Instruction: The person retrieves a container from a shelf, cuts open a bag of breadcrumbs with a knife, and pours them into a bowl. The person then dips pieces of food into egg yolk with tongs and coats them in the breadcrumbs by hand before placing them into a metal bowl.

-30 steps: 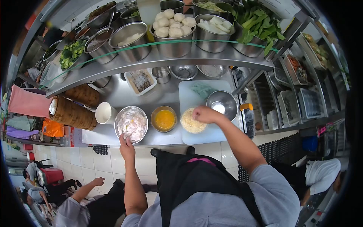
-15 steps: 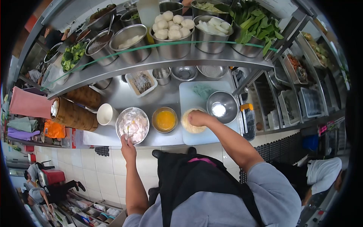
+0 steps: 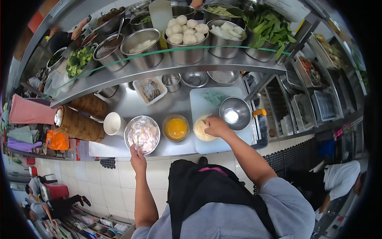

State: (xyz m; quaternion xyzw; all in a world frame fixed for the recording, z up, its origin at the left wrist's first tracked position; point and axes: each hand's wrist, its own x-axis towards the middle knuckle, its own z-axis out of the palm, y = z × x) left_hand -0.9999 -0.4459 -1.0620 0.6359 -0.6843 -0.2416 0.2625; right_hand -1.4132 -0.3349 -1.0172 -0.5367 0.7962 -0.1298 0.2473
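My left hand (image 3: 138, 156) is at the near rim of a metal bowl (image 3: 126, 139) of pale, flour-dusted pieces (image 3: 144, 134). Its fingers pinch what looks like a thin utensil reaching into the bowl; the kind is unclear. My right hand (image 3: 217, 127) has its fingers bent together over the right side of a round heap of pale yellow crumbs (image 3: 200, 129). What those fingers hold, if anything, is hidden. Between the hands stands a metal bowl of beaten egg (image 3: 176, 129). An apparently empty metal bowl (image 3: 235, 114) sits beyond my right hand.
The crumbs rest on a pale cutting board (image 3: 199, 148). A white cup (image 3: 114, 123) and bamboo steamers (image 3: 82, 123) are at the left. A white basket (image 3: 149, 90) lies further back. Overhead, a metal shelf (image 3: 175, 70) holds white balls (image 3: 187, 30) and greens (image 3: 270, 30).
My right hand has shifted slightly right and lifted a little from the crumbs, showing more of its fingers. The left hand stays at its bowl. The whole view has shifted slightly.
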